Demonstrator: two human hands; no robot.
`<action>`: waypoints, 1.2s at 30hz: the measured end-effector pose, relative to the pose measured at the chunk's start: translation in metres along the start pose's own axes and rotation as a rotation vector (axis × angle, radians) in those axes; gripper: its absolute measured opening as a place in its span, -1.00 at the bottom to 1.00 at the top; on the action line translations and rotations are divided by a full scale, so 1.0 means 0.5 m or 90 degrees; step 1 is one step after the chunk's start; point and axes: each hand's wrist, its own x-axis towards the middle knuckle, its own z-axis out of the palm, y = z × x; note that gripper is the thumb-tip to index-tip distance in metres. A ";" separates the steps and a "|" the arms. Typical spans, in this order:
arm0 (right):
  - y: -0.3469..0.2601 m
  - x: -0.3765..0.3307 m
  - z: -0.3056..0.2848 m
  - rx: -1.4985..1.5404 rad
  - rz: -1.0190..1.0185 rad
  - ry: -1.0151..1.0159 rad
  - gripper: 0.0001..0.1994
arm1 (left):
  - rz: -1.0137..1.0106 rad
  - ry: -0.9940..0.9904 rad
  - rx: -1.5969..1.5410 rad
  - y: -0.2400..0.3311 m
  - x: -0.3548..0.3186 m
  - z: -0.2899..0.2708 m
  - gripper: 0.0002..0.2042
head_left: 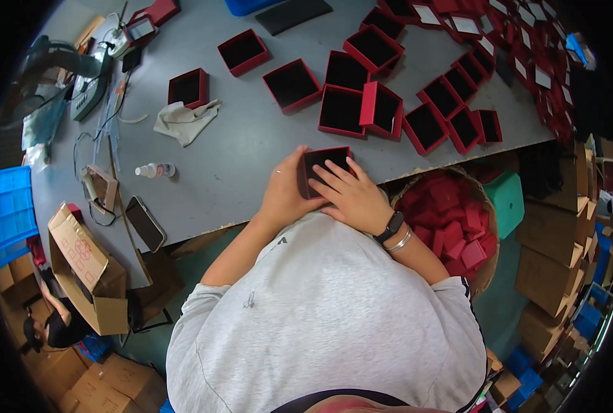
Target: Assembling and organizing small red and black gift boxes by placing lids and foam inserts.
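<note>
A square red box (316,161) with a black inside is open side up by the near edge of the grey table (217,175), the left hand (284,189) gripping its left side, the right hand (354,196) across it.

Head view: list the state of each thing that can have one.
Red box: open, black inside showing
Left hand: gripping its left side
Right hand: fingers spread over it
Cloth: crumpled
Phone: lying flat
Basket: filled with red pieces
</note>
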 end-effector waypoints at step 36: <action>0.557 -0.174 -0.288 0.116 0.557 0.689 -0.67 | -0.111 0.066 0.179 -0.076 0.075 -0.035 -0.03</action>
